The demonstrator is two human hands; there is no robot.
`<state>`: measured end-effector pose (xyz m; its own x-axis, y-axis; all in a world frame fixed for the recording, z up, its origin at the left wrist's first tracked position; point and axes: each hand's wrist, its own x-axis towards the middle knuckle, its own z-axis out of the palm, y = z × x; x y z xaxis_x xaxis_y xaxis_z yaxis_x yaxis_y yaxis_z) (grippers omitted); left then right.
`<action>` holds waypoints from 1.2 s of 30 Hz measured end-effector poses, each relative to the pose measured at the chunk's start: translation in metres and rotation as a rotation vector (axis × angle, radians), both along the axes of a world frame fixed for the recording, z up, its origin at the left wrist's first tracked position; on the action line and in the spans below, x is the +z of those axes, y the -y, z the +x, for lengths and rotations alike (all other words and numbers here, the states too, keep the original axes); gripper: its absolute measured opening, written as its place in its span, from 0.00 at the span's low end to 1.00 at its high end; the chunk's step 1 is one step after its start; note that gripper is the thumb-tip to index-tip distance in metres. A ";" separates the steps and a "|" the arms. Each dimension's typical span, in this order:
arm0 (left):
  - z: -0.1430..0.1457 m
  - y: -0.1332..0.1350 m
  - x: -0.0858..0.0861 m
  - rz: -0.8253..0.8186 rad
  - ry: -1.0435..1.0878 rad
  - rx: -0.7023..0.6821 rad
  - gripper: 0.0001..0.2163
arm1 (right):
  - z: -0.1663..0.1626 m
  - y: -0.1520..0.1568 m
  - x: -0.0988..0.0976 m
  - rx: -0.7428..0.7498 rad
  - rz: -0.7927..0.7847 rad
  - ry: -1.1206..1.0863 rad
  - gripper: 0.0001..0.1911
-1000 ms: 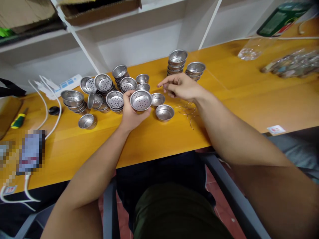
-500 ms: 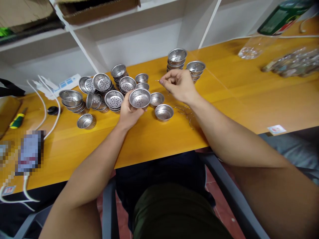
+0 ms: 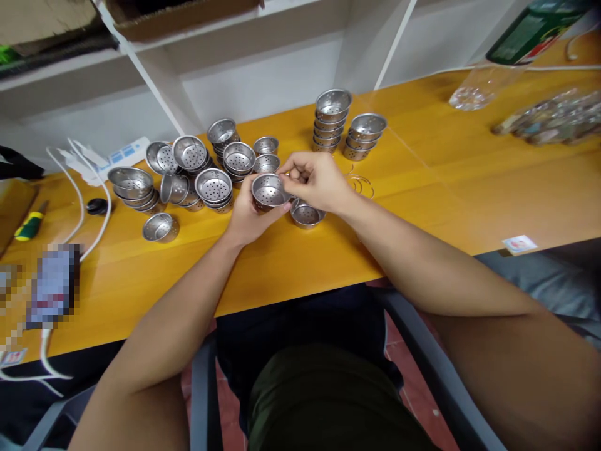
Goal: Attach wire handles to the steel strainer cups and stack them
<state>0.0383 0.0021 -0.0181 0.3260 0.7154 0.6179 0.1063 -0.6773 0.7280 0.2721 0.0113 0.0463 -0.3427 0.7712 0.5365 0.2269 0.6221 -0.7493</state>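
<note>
My left hand (image 3: 248, 213) is closed around a small perforated metal cup (image 3: 271, 190), holding it tilted above the table with its mouth toward me. At the cup's right rim, my right hand (image 3: 312, 181) is pinched; whatever sits between its fingertips is hidden now, though a thin wire end stuck out there earlier. Below the hands, another metal cup (image 3: 307, 215) stands on the table, partly covered by my right hand. Several thin curved wires (image 3: 361, 185) lie right of my right hand.
Many perforated cups (image 3: 215, 186) crowd the left, loose and stacked. Two stacks, one taller (image 3: 332, 116) and one shorter (image 3: 366, 134), stand at the back. A plastic bottle (image 3: 488, 81), clear bagged items (image 3: 554, 119), a power strip (image 3: 126, 158) and a screwdriver (image 3: 32, 224) lie around.
My right hand has moved left and down, from above the table to the rim of the held cup. The left hand with the cup has shifted slightly right.
</note>
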 end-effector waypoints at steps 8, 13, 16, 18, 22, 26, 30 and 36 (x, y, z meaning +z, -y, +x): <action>0.002 0.002 -0.007 0.001 -0.027 0.017 0.42 | -0.002 0.000 -0.002 -0.013 0.032 -0.006 0.03; 0.001 0.002 -0.009 0.010 -0.049 0.046 0.43 | -0.003 0.001 -0.001 -0.027 0.006 0.003 0.03; 0.001 0.004 -0.006 0.018 -0.092 0.070 0.47 | -0.003 0.001 0.000 -0.026 0.002 0.004 0.03; 0.002 0.005 -0.004 0.040 -0.113 0.084 0.49 | -0.003 0.001 -0.001 -0.028 -0.008 -0.001 0.03; 0.004 0.008 0.000 0.086 -0.124 0.109 0.48 | -0.007 0.002 -0.004 -0.030 -0.021 -0.042 0.03; 0.006 0.013 0.008 0.057 -0.091 0.144 0.44 | -0.012 0.004 -0.004 0.020 -0.038 -0.122 0.06; 0.008 0.018 0.016 -0.071 0.004 0.137 0.43 | -0.002 0.000 0.003 0.224 -0.125 -0.183 0.09; 0.003 0.014 0.017 -0.338 0.114 -0.009 0.39 | 0.018 -0.006 0.012 0.641 -0.278 -0.190 0.22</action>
